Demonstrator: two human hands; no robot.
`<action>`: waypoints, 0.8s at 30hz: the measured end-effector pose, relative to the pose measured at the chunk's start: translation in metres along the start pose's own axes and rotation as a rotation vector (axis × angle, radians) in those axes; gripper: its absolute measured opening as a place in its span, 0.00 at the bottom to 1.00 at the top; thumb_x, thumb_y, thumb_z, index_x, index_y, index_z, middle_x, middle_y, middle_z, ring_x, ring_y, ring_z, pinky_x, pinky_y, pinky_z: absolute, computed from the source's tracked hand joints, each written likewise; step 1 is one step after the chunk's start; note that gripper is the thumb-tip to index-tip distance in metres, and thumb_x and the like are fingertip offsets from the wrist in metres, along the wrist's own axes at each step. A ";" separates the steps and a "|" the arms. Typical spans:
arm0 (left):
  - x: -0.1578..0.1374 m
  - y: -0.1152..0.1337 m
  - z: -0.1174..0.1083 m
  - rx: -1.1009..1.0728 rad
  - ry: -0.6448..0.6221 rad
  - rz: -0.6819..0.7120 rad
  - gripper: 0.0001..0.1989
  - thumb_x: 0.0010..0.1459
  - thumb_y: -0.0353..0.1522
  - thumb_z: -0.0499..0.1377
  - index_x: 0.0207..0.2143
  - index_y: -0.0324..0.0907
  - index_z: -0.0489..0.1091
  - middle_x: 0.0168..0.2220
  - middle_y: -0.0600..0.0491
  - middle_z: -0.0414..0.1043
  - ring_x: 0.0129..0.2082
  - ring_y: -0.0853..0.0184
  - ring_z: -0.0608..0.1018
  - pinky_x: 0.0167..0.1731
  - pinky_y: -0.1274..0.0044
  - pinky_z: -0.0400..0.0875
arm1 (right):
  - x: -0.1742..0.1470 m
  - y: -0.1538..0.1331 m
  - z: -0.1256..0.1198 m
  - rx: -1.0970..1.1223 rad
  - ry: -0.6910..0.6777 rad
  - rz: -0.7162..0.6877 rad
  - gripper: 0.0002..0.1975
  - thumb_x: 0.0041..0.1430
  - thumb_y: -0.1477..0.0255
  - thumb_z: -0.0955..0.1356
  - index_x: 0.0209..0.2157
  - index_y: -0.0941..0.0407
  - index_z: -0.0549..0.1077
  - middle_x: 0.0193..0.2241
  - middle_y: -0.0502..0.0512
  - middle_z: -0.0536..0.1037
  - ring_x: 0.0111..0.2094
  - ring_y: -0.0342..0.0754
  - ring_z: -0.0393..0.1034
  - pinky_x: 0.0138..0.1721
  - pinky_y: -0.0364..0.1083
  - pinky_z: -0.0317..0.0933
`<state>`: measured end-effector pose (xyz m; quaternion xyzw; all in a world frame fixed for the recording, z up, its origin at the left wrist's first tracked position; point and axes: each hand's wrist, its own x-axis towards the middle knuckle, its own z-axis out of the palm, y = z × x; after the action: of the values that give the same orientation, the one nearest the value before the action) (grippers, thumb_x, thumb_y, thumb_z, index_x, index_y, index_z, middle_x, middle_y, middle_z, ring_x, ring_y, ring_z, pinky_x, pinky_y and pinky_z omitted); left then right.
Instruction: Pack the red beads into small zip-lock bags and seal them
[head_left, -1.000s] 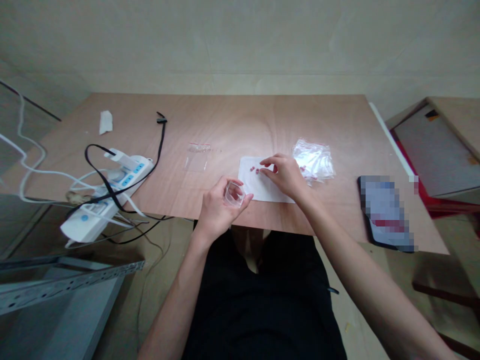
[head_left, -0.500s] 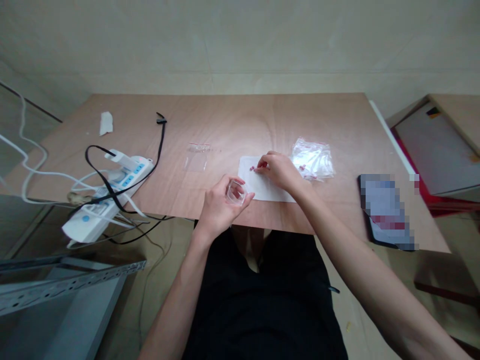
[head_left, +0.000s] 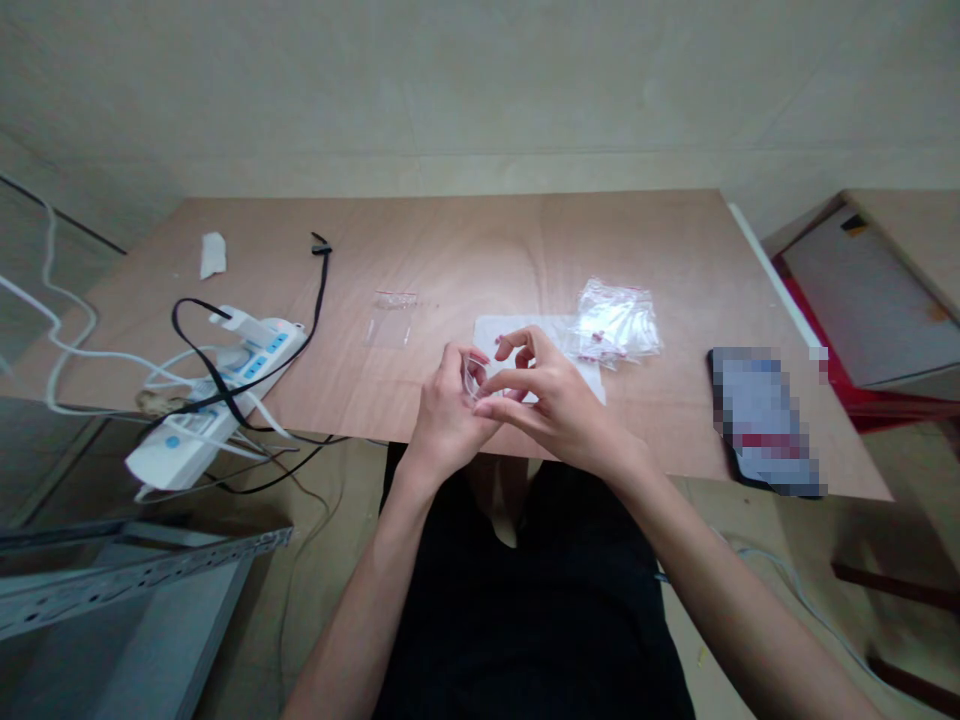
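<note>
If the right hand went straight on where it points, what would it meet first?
Likely the clear cup held in the left hand; depth leaves unclear whether the right hand already touches it.

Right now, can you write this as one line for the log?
left hand: holds clear cup | right hand: at cup, contact unclear | white sheet: on table, partly hidden | clear bags: piled at sheet's right

Saw 2 bare forearms [head_left: 360, 590] slanted inward, hands close together. Left hand [head_left: 454, 415] sat half curled, fingers [head_left: 450, 360] bent. Right hand [head_left: 562, 400] angled in beside it, thumb [head_left: 510, 411] and index fingertip close together, other fingers crooked. Whether hands touched, could not tell.
</note>
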<state>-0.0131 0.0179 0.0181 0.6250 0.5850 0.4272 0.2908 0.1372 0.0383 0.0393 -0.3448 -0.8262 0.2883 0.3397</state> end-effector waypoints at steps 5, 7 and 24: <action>-0.009 -0.003 0.000 -0.216 -0.063 0.017 0.30 0.42 0.35 0.69 0.46 0.43 0.60 0.37 0.52 0.72 0.35 0.68 0.76 0.35 0.77 0.71 | -0.007 0.010 -0.006 0.234 0.041 0.164 0.13 0.60 0.62 0.69 0.30 0.58 0.75 0.31 0.54 0.77 0.31 0.44 0.71 0.34 0.45 0.66; -0.011 -0.004 -0.002 -0.342 -0.075 0.011 0.21 0.49 0.37 0.66 0.44 0.42 0.63 0.37 0.51 0.73 0.37 0.67 0.77 0.39 0.75 0.72 | -0.009 0.014 -0.008 0.361 0.097 0.237 0.13 0.57 0.61 0.71 0.31 0.57 0.73 0.29 0.52 0.77 0.30 0.43 0.72 0.34 0.44 0.67; -0.010 0.007 0.003 -0.408 0.157 -0.017 0.11 0.57 0.39 0.64 0.32 0.39 0.71 0.27 0.53 0.77 0.28 0.70 0.79 0.31 0.79 0.75 | -0.010 0.008 -0.002 0.709 0.147 0.453 0.16 0.47 0.59 0.76 0.32 0.57 0.79 0.30 0.55 0.82 0.32 0.47 0.76 0.34 0.46 0.69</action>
<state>-0.0068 0.0078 0.0211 0.5133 0.5124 0.5816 0.3683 0.1469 0.0357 0.0317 -0.3992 -0.5529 0.5966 0.4231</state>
